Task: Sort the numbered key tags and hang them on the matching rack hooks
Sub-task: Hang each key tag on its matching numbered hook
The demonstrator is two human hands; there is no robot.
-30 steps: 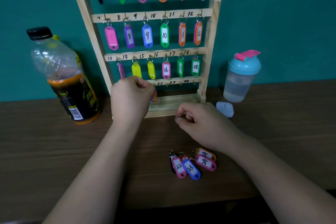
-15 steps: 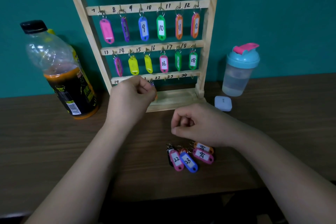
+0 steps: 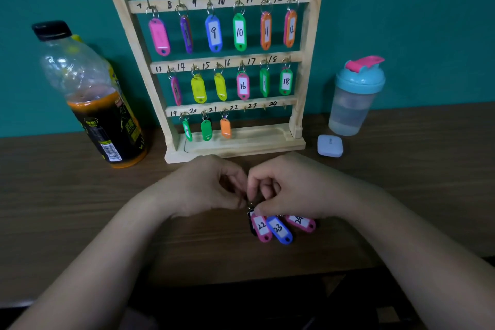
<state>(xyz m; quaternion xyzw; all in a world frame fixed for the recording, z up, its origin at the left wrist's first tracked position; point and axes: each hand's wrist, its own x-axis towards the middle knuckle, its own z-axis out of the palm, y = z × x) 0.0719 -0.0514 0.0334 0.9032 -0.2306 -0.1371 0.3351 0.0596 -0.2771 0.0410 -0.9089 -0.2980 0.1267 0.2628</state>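
Observation:
The wooden rack (image 3: 300,94) stands at the back of the table. Its bottom rail carries a green tag (image 3: 187,130) on hook 19, a green tag (image 3: 206,130) on 20 and an orange tag (image 3: 225,128) on 21. Hooks 22, 23 and 24 (image 3: 263,107) are bare. On the table lie pink tag 22 (image 3: 261,228), blue tag 23 (image 3: 280,229), pink tag 24 (image 3: 301,222) and a black tag (image 3: 251,225) half hidden behind them. My right hand (image 3: 292,190) pinches the top of pink tag 22. My left hand (image 3: 209,190), fingers curled, pinches its ring.
A large bottle (image 3: 93,99) of dark orange drink stands left of the rack. A blue shaker cup (image 3: 353,99) with a pink flip lid stands to the right, with a small pale blue case (image 3: 330,145) in front of it. The table's front edge runs below my forearms.
My left hand has left the bottom rail, where the orange tag now hangs on hook 21, and come down to the loose tags. My right hand has dropped onto pink tag 22.

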